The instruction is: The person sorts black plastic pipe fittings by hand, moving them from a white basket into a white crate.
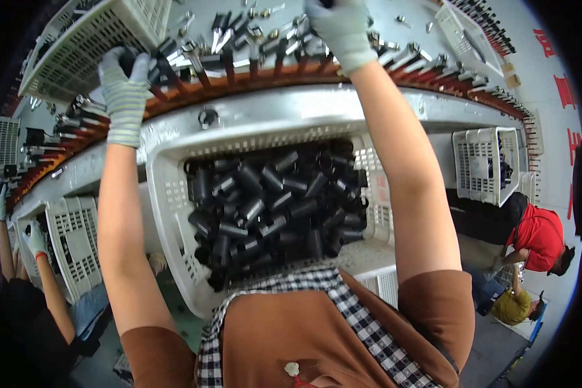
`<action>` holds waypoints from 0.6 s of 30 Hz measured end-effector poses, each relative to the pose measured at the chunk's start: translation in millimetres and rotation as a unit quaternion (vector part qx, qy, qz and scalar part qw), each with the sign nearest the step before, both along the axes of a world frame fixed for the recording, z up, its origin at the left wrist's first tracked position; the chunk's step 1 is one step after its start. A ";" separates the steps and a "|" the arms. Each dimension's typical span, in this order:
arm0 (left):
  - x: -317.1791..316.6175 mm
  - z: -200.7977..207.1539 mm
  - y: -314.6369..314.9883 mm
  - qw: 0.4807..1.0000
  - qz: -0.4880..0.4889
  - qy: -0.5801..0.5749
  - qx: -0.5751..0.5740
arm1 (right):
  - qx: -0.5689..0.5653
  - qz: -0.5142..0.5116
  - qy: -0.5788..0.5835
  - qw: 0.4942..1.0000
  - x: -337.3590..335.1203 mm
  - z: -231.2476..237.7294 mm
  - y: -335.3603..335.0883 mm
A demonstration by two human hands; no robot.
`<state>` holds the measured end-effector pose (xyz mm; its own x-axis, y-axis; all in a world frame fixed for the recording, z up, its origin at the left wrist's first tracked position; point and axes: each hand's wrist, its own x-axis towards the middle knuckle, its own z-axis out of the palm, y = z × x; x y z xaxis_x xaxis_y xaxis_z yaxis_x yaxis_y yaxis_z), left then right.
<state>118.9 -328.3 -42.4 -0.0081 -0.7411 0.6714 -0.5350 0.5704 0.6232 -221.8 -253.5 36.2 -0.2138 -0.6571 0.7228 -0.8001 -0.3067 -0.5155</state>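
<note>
Both my hands wear pale striped work gloves. My left hand (123, 94) is at the rack's left part, beside a white basket, with thumb and fingers curled around a short black piece (129, 59). My right hand (344, 32) reaches over the rack at the top edge of the picture, slightly blurred. Its fingers are closed on a dark piece (322, 4), partly cut off by the frame. In front of my body a white plastic crate (168, 239) holds many short black tubes (265, 207). Shiny metal parts with black ends (223, 32) lie behind the rack.
A long reddish-brown rack (258, 79) with upright pegs runs along the metal bench edge (291, 107). A white basket (77, 48) stands at the far left, and another crate (485, 165) hangs right. Co-workers' gloved hands (37, 239) show at left; people in red (542, 236) and yellow (512, 306) work right.
</note>
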 end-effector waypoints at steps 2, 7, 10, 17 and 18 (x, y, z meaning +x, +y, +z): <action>10.8 3.4 24.5 0.998 0.046 -0.014 -0.027 | -0.011 -0.038 0.069 0.997 32.2 1.6 -8.6; -15.2 16.5 116.7 0.990 -0.128 -0.051 -0.037 | -0.188 0.039 0.145 0.971 69.2 37.2 37.5; -0.8 9.3 167.4 0.906 -0.296 -0.153 0.262 | 0.034 0.148 0.166 0.974 72.5 2.8 99.3; -64.8 -37.5 194.9 0.744 -0.424 -0.512 0.067 | 0.333 0.353 0.293 0.824 56.6 -131.9 209.0; -72.6 -45.2 196.5 0.694 -0.417 -0.575 0.118 | 0.352 0.309 0.337 0.817 64.5 -137.3 217.2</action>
